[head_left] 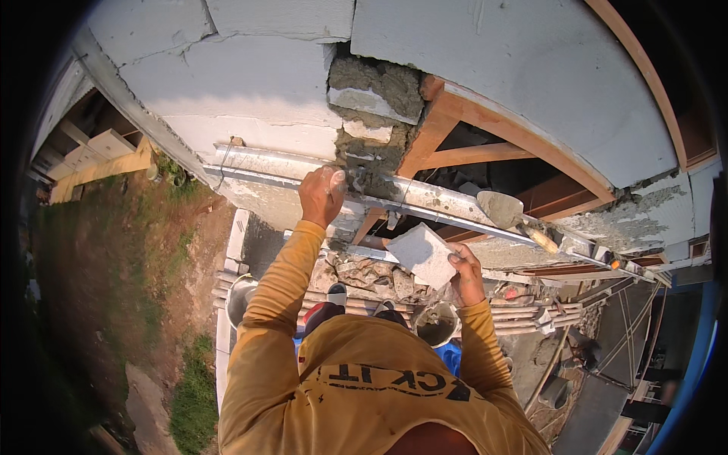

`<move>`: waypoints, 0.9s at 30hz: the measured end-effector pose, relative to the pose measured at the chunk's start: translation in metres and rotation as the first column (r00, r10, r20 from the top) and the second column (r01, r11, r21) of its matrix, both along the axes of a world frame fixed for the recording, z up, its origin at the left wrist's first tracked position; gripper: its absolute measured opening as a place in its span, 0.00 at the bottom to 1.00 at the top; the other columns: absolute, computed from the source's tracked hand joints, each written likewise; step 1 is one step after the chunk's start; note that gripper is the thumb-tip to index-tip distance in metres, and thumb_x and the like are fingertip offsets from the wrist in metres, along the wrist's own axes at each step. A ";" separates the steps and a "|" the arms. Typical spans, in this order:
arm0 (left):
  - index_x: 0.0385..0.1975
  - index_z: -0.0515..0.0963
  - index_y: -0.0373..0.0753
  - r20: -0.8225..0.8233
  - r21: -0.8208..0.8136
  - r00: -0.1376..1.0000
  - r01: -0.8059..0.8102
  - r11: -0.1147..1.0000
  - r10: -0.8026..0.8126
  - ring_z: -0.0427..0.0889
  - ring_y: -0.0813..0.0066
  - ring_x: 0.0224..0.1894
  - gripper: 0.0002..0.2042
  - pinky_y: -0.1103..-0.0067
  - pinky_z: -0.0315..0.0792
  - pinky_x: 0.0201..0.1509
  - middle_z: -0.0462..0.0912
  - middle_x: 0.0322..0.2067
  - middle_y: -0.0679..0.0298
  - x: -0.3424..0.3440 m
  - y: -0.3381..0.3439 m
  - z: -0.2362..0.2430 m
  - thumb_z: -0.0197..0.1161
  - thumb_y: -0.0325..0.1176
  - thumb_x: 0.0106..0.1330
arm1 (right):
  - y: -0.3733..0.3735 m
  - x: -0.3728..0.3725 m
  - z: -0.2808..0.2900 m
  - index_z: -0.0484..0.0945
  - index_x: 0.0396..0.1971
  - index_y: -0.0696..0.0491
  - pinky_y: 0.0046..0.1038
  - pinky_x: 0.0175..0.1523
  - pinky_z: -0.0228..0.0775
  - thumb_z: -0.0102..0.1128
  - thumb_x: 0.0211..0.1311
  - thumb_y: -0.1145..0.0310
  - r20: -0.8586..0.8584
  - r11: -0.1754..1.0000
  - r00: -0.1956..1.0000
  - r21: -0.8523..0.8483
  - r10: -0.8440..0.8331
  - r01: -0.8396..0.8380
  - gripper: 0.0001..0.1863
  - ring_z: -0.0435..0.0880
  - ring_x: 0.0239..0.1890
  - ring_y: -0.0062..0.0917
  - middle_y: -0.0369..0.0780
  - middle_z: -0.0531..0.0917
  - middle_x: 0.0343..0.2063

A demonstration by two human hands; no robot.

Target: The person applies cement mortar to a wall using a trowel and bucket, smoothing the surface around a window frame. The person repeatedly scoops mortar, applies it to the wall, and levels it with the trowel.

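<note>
My right hand (468,274) grips a pale, flat-sided piece of block (425,254) by its right edge, fingers and thumb closed on it. Curled against the wall beside the mortar is my left hand (322,199); whatever its fingers hold, if anything, is hidden. It lies at a long metal-edged ledge (265,163) fixed across the wall. Rough grey mortar (375,155) and small block pieces fill the gap between the white block wall (250,83) and a wooden window frame (436,140). A trowel (500,209) with a wooden handle rests on the ledge, right of the block piece.
Below me, a bucket of mortar (437,326) stands by bamboo poles (523,322). Another bucket (240,299) is left of my forearm. Broken rubble (371,277) lies under the ledge. Soil and grass (189,398) lie far below at left; poles and boards cross at lower right.
</note>
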State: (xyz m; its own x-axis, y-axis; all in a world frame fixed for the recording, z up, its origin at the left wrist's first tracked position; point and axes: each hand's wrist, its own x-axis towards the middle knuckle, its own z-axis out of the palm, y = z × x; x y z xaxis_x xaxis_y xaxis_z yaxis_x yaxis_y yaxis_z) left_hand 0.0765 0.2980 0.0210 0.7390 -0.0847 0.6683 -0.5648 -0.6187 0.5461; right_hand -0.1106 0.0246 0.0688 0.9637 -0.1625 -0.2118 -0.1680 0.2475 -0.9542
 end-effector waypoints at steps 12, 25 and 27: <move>0.40 0.73 0.35 -0.071 -0.405 0.997 -0.061 0.912 0.035 0.76 0.61 0.42 0.11 0.70 0.67 0.46 0.76 0.38 0.55 0.029 0.011 0.032 0.54 0.35 0.65 | 0.086 0.133 0.149 0.77 0.48 0.52 0.37 0.58 0.61 0.70 0.43 0.72 0.653 0.277 0.587 -0.747 0.478 0.605 0.26 0.70 0.53 0.40 0.40 0.76 0.48; 0.35 0.73 0.34 -0.270 -0.935 0.684 -0.017 0.355 -0.678 0.81 0.77 0.25 0.13 0.89 0.68 0.25 0.79 0.27 0.63 0.036 -0.002 0.173 0.60 0.39 0.64 | 0.107 0.188 0.132 0.77 0.48 0.46 0.45 0.60 0.57 0.69 0.45 0.69 0.656 0.172 0.560 -0.713 0.505 0.680 0.25 0.67 0.56 0.39 0.38 0.75 0.49; 0.34 0.74 0.33 -0.254 -0.956 0.703 -0.079 0.282 -0.664 0.80 0.77 0.25 0.13 0.88 0.69 0.24 0.78 0.26 0.63 0.037 -0.007 0.174 0.61 0.38 0.62 | 0.109 0.186 0.133 0.77 0.48 0.45 0.45 0.59 0.57 0.69 0.45 0.68 0.673 0.137 0.562 -0.691 0.482 0.710 0.25 0.67 0.56 0.38 0.38 0.74 0.49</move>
State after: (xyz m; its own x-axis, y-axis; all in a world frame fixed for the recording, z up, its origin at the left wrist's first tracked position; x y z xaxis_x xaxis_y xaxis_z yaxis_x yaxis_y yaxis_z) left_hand 0.1132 0.2911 0.1946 0.9986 -0.0521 -0.0094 0.0379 0.5785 0.8148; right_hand 0.0755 0.1339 0.2015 0.5161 0.2587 0.8165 0.4869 -0.8729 -0.0312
